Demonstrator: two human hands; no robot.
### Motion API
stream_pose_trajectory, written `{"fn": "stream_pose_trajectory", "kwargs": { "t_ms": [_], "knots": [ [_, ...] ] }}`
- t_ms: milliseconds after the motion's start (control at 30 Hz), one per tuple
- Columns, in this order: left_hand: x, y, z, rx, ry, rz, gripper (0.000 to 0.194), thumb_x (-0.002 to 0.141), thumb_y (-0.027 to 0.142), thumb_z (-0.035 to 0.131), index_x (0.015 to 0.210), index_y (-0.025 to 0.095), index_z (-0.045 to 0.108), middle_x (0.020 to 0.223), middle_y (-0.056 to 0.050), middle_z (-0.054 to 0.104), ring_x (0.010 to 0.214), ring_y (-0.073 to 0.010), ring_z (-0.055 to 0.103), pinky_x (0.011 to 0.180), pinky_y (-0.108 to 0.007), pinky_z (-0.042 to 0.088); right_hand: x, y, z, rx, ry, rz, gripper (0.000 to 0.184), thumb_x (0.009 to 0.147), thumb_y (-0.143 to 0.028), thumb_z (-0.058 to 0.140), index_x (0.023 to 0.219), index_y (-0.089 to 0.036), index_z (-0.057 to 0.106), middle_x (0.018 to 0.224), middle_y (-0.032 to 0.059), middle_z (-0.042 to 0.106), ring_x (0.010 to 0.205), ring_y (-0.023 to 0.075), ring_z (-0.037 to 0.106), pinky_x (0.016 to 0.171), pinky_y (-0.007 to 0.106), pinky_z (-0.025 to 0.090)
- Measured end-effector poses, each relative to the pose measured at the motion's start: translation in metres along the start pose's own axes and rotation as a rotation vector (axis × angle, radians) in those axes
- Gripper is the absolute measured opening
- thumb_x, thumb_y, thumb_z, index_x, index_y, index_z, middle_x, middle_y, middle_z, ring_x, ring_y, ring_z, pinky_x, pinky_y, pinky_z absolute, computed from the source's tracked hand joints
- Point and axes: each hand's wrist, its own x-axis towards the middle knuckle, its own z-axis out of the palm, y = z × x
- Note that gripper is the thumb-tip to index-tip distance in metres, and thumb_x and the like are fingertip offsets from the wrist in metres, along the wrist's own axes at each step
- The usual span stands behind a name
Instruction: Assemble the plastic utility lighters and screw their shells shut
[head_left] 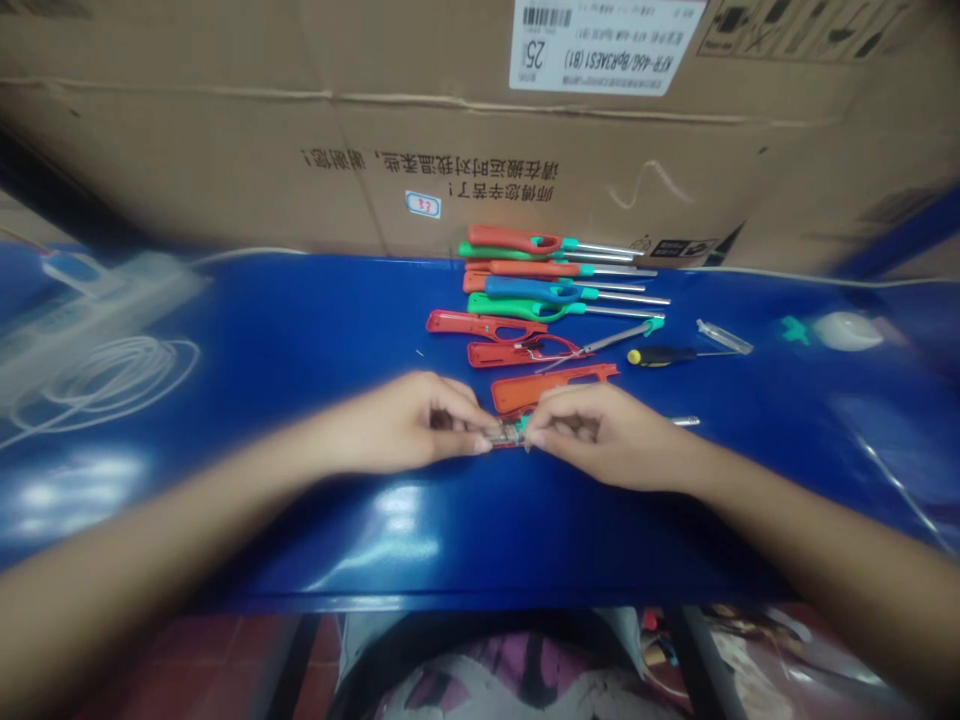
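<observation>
Both my hands meet over the middle of a blue table [315, 330]. My left hand [409, 422] and my right hand [604, 432] are closed in pinches on the two ends of a small lighter part [507, 434], metal and red with a teal bit. A thin metal tube [684, 421] sticks out past my right hand. Just behind my fingers lies an orange lighter shell half [551, 386].
Several long-nosed lighters [551, 280] in red, green and blue lie in a row by a big cardboard box [480, 130]. Red shell halves [495, 340], a black-and-yellow screwdriver [664, 355], a clear tube [724, 337], a white lump [847, 330] and a coiled white cable [112, 375] lie around.
</observation>
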Motion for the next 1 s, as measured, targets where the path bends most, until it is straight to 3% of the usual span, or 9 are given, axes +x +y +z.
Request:
{"fn": "stream_pose_trajectory", "kwargs": {
  "t_ms": [133,267,467,767,1000],
  "knots": [
    [-0.001,0.003,0.000,-0.046,0.020,-0.029,0.021,0.089,0.026,0.067,0.106,0.020,0.079,0.102,-0.005,0.077,0.087,-0.0153,0.070,0.076,-0.023,0.052,0.000,0.000,0.000,0.059,0.024,0.027,0.022,0.090,-0.038,0.060,0.083,-0.018,0.066,0.068,-0.0026,0.053,0.059,0.0098,0.044,0.056,0.024,0.037],
    [-0.002,0.008,0.001,-0.089,0.041,-0.065,0.019,0.088,0.027,0.068,0.103,0.019,0.078,0.098,-0.004,0.077,0.086,-0.0153,0.070,0.076,-0.024,0.054,0.001,-0.003,-0.001,0.149,0.052,0.056,0.020,0.089,-0.037,0.062,0.086,-0.018,0.065,0.069,-0.0024,0.056,0.059,0.0092,0.047,0.054,0.023,0.038],
    [0.000,0.006,0.007,-0.238,0.036,-0.141,0.023,0.089,0.027,0.068,0.107,0.015,0.076,0.090,-0.004,0.073,0.073,-0.0127,0.068,0.069,-0.024,0.056,0.000,-0.009,-0.003,0.228,0.052,0.141,0.020,0.089,-0.038,0.064,0.084,-0.018,0.060,0.052,-0.0092,0.044,0.042,0.0055,0.037,0.042,0.021,0.029],
    [0.003,0.002,0.010,-0.192,0.075,-0.091,0.021,0.089,0.025,0.068,0.105,0.017,0.078,0.085,-0.003,0.071,0.070,-0.0107,0.065,0.065,-0.021,0.053,0.002,0.002,0.000,0.165,0.063,0.059,0.024,0.089,-0.041,0.062,0.083,-0.018,0.062,0.074,-0.0001,0.057,0.064,0.0106,0.048,0.056,0.024,0.038],
    [0.002,0.002,0.014,-0.206,0.127,-0.113,0.021,0.088,0.027,0.069,0.103,0.017,0.079,0.085,-0.003,0.071,0.072,-0.0124,0.066,0.067,-0.023,0.053,0.002,0.003,-0.001,0.156,0.058,0.077,0.025,0.090,-0.041,0.062,0.084,-0.018,0.063,0.070,-0.0016,0.054,0.060,0.0096,0.045,0.052,0.023,0.036]
  ]
}}
